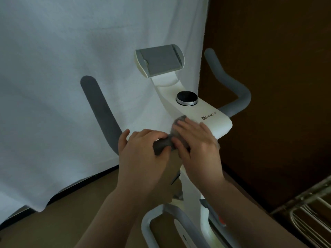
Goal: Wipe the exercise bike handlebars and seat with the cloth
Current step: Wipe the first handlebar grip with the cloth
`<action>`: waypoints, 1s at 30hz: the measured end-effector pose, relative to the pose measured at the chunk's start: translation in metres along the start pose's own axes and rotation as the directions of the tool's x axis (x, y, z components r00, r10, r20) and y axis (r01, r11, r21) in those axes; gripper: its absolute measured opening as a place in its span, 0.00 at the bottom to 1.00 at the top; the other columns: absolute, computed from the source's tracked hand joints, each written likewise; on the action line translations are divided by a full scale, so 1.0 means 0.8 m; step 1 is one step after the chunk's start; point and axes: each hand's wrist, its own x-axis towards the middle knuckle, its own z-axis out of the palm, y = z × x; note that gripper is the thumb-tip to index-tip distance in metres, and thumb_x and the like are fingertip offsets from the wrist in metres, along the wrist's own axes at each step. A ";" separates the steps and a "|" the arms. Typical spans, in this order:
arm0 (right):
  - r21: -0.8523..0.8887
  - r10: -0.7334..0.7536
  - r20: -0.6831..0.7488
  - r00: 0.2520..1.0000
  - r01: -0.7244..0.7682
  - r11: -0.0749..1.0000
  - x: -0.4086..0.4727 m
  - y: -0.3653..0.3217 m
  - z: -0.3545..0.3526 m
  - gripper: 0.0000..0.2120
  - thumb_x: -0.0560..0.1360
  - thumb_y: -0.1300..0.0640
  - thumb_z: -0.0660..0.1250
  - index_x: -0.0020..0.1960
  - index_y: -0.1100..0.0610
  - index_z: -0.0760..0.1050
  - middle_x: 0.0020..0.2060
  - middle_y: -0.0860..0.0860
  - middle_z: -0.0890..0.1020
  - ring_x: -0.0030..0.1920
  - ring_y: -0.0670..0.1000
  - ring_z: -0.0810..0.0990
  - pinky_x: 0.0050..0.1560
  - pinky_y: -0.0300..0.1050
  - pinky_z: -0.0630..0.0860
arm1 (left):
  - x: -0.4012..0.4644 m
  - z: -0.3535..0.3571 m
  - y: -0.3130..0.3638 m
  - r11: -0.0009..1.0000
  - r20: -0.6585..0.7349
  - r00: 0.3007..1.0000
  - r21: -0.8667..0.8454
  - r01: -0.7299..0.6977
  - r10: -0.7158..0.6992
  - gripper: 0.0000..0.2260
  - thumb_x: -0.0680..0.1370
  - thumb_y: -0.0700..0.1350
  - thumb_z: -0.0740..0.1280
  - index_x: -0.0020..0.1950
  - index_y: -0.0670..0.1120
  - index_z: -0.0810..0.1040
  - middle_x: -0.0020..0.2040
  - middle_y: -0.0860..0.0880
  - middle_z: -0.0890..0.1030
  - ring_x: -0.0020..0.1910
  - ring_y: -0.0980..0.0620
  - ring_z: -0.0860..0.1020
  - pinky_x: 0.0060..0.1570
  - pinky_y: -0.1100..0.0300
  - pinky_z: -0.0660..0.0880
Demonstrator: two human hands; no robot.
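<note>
A white exercise bike (213, 120) stands in front of me, with grey padded handlebars: the left bar (100, 110) curves up at the left, the right bar (231, 86) at the right. A grey cloth (180, 120) lies bunched on the near end of the left bar, where it meets the white console. My right hand (197, 145) presses down on the cloth. My left hand (141, 151) grips the grey bar just left of it, fingers curled around the bar. The seat is out of view.
A grey tablet holder (161, 59) and a black round knob (187, 98) top the console. A white sheet (71, 68) hangs behind at the left, a dark brown wall (277, 68) at the right. A metal wire rack (308, 212) sits at the lower right.
</note>
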 end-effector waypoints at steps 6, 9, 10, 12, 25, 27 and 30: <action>-0.047 0.073 -0.029 0.997 -0.074 0.996 -0.007 0.004 -0.006 0.15 0.77 0.53 0.60 0.60 0.54 0.79 0.60 0.50 0.81 0.65 0.49 0.75 0.74 0.56 0.56 | -0.002 0.003 -0.003 1.000 -0.036 0.999 -0.002 -0.015 0.015 0.14 0.75 0.56 0.60 0.49 0.52 0.82 0.46 0.54 0.83 0.48 0.54 0.77 0.65 0.39 0.66; -0.020 0.069 -0.027 0.997 -0.069 0.997 -0.005 0.003 -0.005 0.14 0.77 0.53 0.61 0.58 0.54 0.80 0.57 0.50 0.82 0.62 0.49 0.77 0.70 0.60 0.62 | -0.004 0.005 -0.002 1.000 -0.045 0.999 0.011 -0.005 0.006 0.15 0.75 0.57 0.60 0.49 0.52 0.82 0.45 0.54 0.82 0.46 0.54 0.77 0.64 0.40 0.67; -0.060 0.046 -0.004 0.999 -0.047 0.997 0.003 0.007 -0.008 0.13 0.78 0.53 0.61 0.56 0.53 0.81 0.55 0.49 0.83 0.59 0.49 0.78 0.72 0.59 0.60 | -0.005 0.005 -0.002 1.000 -0.047 0.999 0.019 -0.008 0.009 0.15 0.75 0.57 0.60 0.49 0.52 0.82 0.45 0.54 0.82 0.46 0.55 0.76 0.64 0.41 0.67; -0.121 0.038 0.024 0.999 -0.035 0.992 0.015 0.011 -0.010 0.12 0.78 0.52 0.60 0.52 0.52 0.82 0.51 0.47 0.84 0.55 0.48 0.80 0.74 0.55 0.54 | -0.005 0.004 -0.004 1.000 -0.051 0.999 0.030 -0.003 0.004 0.15 0.74 0.58 0.60 0.49 0.52 0.82 0.46 0.54 0.82 0.46 0.55 0.76 0.65 0.42 0.66; 0.005 0.057 0.072 0.996 -0.058 0.998 0.024 0.002 -0.006 0.08 0.78 0.55 0.63 0.49 0.52 0.82 0.48 0.49 0.84 0.52 0.48 0.80 0.76 0.51 0.47 | 0.000 0.003 -0.003 1.000 -0.029 1.000 0.011 -0.002 0.002 0.13 0.75 0.56 0.62 0.49 0.52 0.82 0.45 0.55 0.82 0.43 0.55 0.76 0.53 0.56 0.66; -0.058 0.087 0.132 0.987 -0.080 0.995 0.035 0.004 -0.008 0.09 0.78 0.55 0.63 0.48 0.53 0.82 0.47 0.50 0.84 0.51 0.51 0.80 0.76 0.53 0.49 | 0.001 0.003 -0.002 0.999 -0.036 0.999 0.028 0.027 -0.026 0.09 0.76 0.54 0.65 0.50 0.53 0.82 0.46 0.56 0.82 0.45 0.55 0.76 0.53 0.58 0.63; -0.012 0.026 0.164 0.986 -0.024 1.000 0.036 -0.005 -0.006 0.08 0.76 0.55 0.63 0.44 0.53 0.81 0.43 0.49 0.83 0.48 0.50 0.79 0.74 0.52 0.53 | 0.002 0.002 -0.003 0.998 -0.019 0.999 0.045 0.031 -0.030 0.07 0.76 0.54 0.68 0.50 0.54 0.82 0.46 0.56 0.82 0.45 0.55 0.77 0.53 0.59 0.63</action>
